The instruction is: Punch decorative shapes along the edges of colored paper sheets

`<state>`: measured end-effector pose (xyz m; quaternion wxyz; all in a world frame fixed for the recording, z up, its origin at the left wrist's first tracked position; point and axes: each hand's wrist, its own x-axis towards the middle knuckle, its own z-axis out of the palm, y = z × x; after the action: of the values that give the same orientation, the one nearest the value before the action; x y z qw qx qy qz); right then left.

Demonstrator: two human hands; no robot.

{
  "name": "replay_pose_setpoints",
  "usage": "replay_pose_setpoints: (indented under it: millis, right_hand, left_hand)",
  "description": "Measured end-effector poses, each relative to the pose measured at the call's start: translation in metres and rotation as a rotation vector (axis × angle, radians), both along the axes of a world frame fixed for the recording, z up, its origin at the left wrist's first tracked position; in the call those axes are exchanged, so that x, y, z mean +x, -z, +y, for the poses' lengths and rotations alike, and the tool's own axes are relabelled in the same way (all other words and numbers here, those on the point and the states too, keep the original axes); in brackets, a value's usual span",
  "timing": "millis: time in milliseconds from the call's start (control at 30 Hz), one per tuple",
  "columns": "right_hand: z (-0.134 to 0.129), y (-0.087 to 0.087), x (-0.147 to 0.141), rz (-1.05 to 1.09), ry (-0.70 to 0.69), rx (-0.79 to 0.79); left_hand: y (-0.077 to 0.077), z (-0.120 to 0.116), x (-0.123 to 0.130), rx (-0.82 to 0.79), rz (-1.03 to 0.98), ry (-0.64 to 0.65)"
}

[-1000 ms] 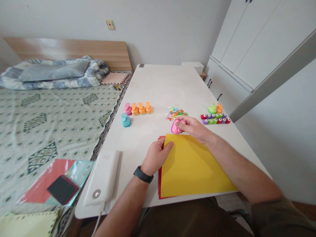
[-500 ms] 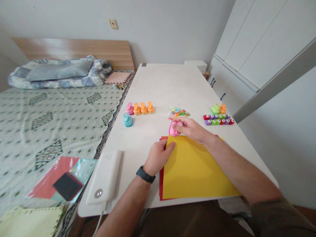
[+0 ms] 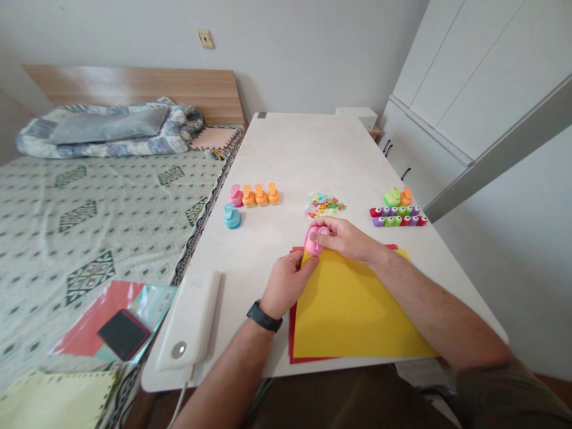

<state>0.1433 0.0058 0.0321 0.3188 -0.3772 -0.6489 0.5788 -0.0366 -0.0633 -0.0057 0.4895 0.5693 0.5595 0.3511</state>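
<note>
My right hand [image 3: 342, 238] is closed round a pink craft punch [image 3: 314, 241], which sits over the top left corner of a yellow paper sheet [image 3: 357, 310]. With its thumb on top, my left hand [image 3: 292, 277] pinches the left edge of that sheet near the corner; its fingertips are hidden beneath. Red paper [image 3: 295, 351] shows below the yellow sheet along the left side and bottom. Just beyond the punch lies a pile of small colourful paper cutouts [image 3: 325, 204].
Left on the white table [image 3: 295, 155] stand several orange punches [image 3: 261, 195], a pink one [image 3: 236, 195] and a blue punch [image 3: 232, 216]. Small punches [image 3: 397, 221] line up at right, by a green punch [image 3: 392, 196]. A white corded device [image 3: 190, 322] occupies the near left.
My right hand has brought the pink punch slightly nearer, onto the corner of the yellow sheet. My left hand still pinches the sheet's edge.
</note>
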Motion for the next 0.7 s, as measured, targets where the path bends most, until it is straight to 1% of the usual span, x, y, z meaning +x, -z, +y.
replay_pose_setpoints:
  millis: [233,433,700]
  right_hand:
    - [0.0002,-0.0001,0.0006,-0.011,0.011,-0.012]
    - [-0.0002,0.0012,0.0006,-0.022,-0.011,-0.020]
    - [-0.0007,-0.0013,-0.0010,-0.022,-0.011,-0.034]
  left_hand:
    - [-0.0034,-0.0019,-0.0004,-0.001,-0.035,0.020]
    - [0.0002,-0.0024,-0.0023,-0.014,-0.020,0.029]
    - [0.0017,-0.0023,-0.0028,-0.002,-0.041,-0.005]
